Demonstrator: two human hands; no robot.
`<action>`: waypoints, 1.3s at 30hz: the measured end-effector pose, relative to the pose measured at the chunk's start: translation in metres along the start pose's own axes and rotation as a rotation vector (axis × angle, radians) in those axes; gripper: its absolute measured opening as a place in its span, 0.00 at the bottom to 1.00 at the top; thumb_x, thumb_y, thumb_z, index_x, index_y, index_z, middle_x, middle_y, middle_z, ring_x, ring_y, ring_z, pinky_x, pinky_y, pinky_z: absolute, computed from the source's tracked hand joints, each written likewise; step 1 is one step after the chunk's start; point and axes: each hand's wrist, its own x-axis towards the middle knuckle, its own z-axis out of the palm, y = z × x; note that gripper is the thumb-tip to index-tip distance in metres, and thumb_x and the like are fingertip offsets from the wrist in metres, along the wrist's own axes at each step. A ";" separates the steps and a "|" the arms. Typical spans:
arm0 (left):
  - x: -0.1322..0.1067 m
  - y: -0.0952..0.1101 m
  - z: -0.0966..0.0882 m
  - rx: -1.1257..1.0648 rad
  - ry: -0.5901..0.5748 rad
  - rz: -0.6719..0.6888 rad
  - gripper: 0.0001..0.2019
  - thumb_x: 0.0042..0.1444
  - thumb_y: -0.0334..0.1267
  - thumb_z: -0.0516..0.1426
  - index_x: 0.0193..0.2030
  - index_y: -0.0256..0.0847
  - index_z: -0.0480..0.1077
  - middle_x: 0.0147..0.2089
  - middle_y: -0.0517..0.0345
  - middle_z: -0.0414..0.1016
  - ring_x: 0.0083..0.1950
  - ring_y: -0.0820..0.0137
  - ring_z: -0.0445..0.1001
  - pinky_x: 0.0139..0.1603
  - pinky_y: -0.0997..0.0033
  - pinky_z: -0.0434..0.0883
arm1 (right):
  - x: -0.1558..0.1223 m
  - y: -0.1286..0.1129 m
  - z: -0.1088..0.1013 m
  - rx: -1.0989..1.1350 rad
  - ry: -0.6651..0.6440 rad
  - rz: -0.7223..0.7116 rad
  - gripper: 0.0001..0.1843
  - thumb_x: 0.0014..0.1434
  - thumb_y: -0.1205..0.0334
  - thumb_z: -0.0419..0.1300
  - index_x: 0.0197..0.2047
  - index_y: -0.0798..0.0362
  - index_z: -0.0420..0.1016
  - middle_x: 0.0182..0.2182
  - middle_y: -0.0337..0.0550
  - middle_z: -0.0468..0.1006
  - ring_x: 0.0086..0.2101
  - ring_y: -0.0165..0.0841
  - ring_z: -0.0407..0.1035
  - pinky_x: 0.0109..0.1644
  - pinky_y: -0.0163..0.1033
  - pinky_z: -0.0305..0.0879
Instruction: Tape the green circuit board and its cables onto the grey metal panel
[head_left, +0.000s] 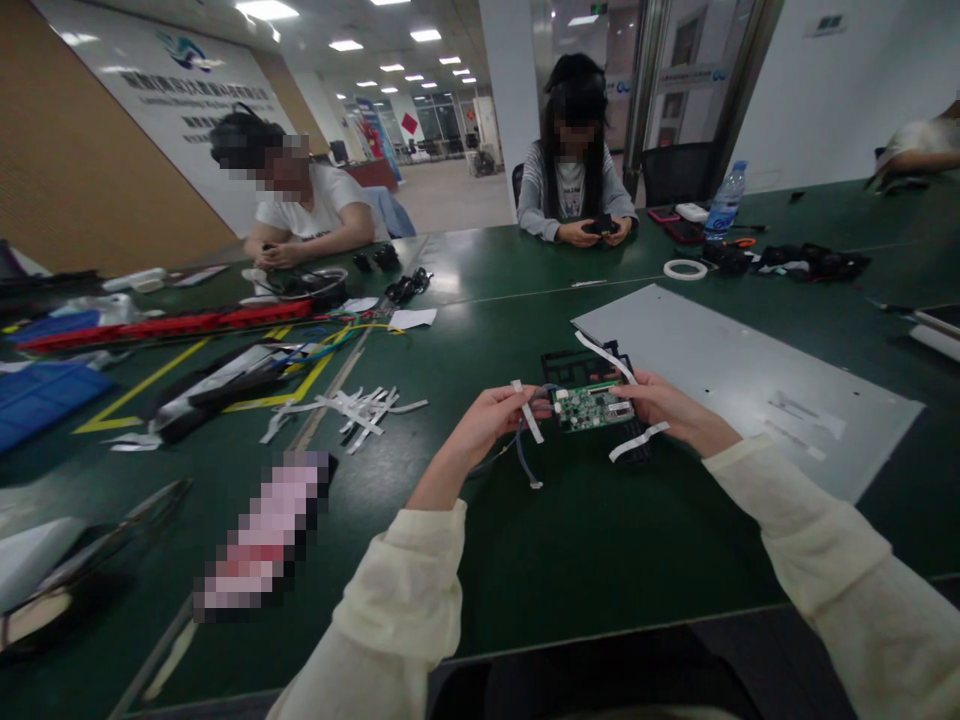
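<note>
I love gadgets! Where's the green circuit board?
Head view, just right of centre: the right hand holds the green circuit board, beside the grey panel.

Both arms, in cream sleeves, reach forward from the near edge and angle in toward each other. The left hand is raised, its fingertips pinched together. The right hand faces it, fingers curled in a closed grip.

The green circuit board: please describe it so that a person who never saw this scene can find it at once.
On the big dark green table, look beside the left edge of the flat grey panel. There the right hand holds the circuit board, while the left hand pinches a thin cable. It alone is bright green with small white connectors.
</note>
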 end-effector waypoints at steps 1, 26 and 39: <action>-0.001 0.001 0.001 -0.023 -0.006 0.006 0.13 0.59 0.38 0.59 0.48 0.34 0.74 0.45 0.44 0.78 0.44 0.66 0.78 0.43 0.70 0.73 | 0.000 0.000 0.000 0.006 -0.005 -0.003 0.19 0.49 0.66 0.67 0.45 0.51 0.70 0.44 0.43 0.78 0.42 0.34 0.74 0.48 0.43 0.71; 0.009 -0.010 -0.012 -0.045 0.071 -0.094 0.13 0.48 0.27 0.65 0.42 0.36 0.75 0.39 0.54 0.77 0.30 0.77 0.74 0.33 0.77 0.73 | 0.001 -0.008 0.000 -0.506 0.045 -0.138 0.23 0.61 0.49 0.57 0.57 0.48 0.67 0.49 0.48 0.75 0.46 0.38 0.72 0.53 0.49 0.68; 0.011 -0.010 -0.011 -0.053 0.100 -0.143 0.13 0.48 0.25 0.64 0.43 0.34 0.72 0.37 0.51 0.78 0.27 0.76 0.74 0.29 0.78 0.73 | 0.012 0.012 -0.097 -1.540 0.931 -0.069 0.31 0.64 0.45 0.44 0.60 0.58 0.64 0.62 0.69 0.55 0.62 0.64 0.46 0.53 0.78 0.41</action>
